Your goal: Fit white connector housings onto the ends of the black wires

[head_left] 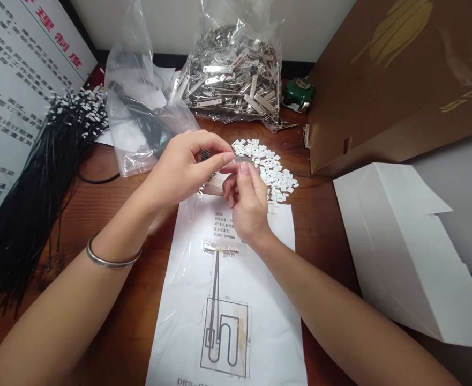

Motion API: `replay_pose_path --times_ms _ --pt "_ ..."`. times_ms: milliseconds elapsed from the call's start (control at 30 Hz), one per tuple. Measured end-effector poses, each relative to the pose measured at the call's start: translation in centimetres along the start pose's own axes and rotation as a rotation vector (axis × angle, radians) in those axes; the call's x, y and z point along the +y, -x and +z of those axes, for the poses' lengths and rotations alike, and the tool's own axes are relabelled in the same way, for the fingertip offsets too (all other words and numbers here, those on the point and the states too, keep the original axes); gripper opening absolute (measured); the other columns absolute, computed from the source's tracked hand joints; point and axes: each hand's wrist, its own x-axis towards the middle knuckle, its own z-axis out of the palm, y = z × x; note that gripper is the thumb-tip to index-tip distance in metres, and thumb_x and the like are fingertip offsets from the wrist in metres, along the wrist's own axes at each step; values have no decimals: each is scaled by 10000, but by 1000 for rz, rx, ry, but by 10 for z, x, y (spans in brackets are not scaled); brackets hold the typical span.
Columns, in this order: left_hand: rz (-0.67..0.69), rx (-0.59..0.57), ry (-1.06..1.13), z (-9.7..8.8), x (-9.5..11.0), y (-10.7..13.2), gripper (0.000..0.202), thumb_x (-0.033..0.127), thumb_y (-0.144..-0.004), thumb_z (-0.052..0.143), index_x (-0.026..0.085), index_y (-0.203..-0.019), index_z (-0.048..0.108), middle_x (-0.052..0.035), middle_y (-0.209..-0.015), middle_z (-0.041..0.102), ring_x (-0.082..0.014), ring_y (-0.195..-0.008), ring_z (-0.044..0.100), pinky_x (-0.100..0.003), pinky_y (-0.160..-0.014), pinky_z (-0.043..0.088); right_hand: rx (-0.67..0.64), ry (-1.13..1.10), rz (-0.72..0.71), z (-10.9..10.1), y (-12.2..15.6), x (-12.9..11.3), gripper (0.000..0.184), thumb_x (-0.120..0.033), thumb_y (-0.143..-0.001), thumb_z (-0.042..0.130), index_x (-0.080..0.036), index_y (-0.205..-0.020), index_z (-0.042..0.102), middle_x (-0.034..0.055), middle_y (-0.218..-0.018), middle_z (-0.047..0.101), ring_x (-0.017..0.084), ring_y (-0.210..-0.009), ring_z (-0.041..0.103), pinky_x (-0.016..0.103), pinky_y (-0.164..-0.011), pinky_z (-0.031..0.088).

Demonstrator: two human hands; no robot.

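My left hand [191,163] reaches in from the left, thumb and index finger pinched together above the pile of small white pieces. Close beside it, my right hand [247,201] has its thumb pressed to the index finger and the other fingers curled. The fingertips of both hands almost meet, and whatever is between them is too small to make out. Just beyond lie many small white rectangular pieces [278,179], loose on the wooden table [316,236]. Below the hands is a printed drawing sheet [187,279] with a looped line diagram. A bundle of thin strands under my hands is partly hidden.
At the back stands a clear bag of flat metal strips [236,75], with a green tape measure [298,95] beside it. Another clear bag [133,118] holds something black. Black wires with white ends [54,145] lie left. A brown box [364,91] and folded white card [400,252] stand right.
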Motion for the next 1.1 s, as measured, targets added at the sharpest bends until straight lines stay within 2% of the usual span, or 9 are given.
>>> replay_pose_path --times_ms 100,267,400,533,633,733,900,1100 --pt "32 -89 45 0 -7 6 105 210 -831 651 205 -786 745 -15 -778 720 -158 -742 635 -284 -692 478 -90 -7 8 -1 0 0 378 -516 -956 491 -227 -712 491 -44 -590 446 98 -526 411 263 -526 351" --pt "28 -70 32 -2 -12 14 112 245 -829 662 190 -783 748 -21 -744 712 -146 -700 611 -280 -666 465 -191 -62 79 -2 0 -1 351 -464 -948 514 -219 -696 509 -48 -567 465 91 -518 405 265 -528 345" --pt "-41 -14 -194 -15 -16 23 86 263 -802 674 209 -796 740 -3 -777 706 -145 -701 587 -288 -693 459 -167 -53 51 -3 0 -2 255 -399 -902 583 -220 -720 575 -52 -578 488 89 -532 428 266 -546 371" --pt "-174 -6 -401 -31 -28 40 106 258 -800 638 206 -801 731 -2 -771 707 -156 -684 584 -298 -687 454 -114 55 30 -2 2 -4 172 -333 -874 618 -220 -778 705 -33 -618 575 98 -572 500 276 -571 420" --pt "-254 16 -445 -35 -37 54 120 244 -800 618 204 -798 730 -10 -802 725 -177 -722 611 -315 -721 476 -72 143 -15 0 3 -6 124 -305 -838 675 -231 -820 773 -16 -669 655 112 -624 562 290 -614 468" --pt "-277 56 -443 -34 -44 64 122 264 -807 629 199 -826 730 -18 -863 737 -185 -760 627 -328 -772 495 -56 193 -29 1 4 -7 109 -292 -816 701 -244 -824 799 -3 -696 693 131 -667 602 301 -623 493" --pt "-195 47 -481 -27 -50 65 123 257 -802 661 204 -886 732 -23 -847 721 -195 -766 627 -344 -778 498 -38 221 -30 2 5 -9 89 -252 -791 719 -233 -773 804 3 -682 704 124 -635 596 291 -582 482" --pt "39 44 -704 -23 -58 63 202 268 -898 572 213 -900 767 -56 -888 726 -232 -843 618 -371 -784 484 -30 265 -41 2 6 -11 86 -221 -776 718 -214 -725 787 0 -673 705 112 -602 577 280 -561 462"
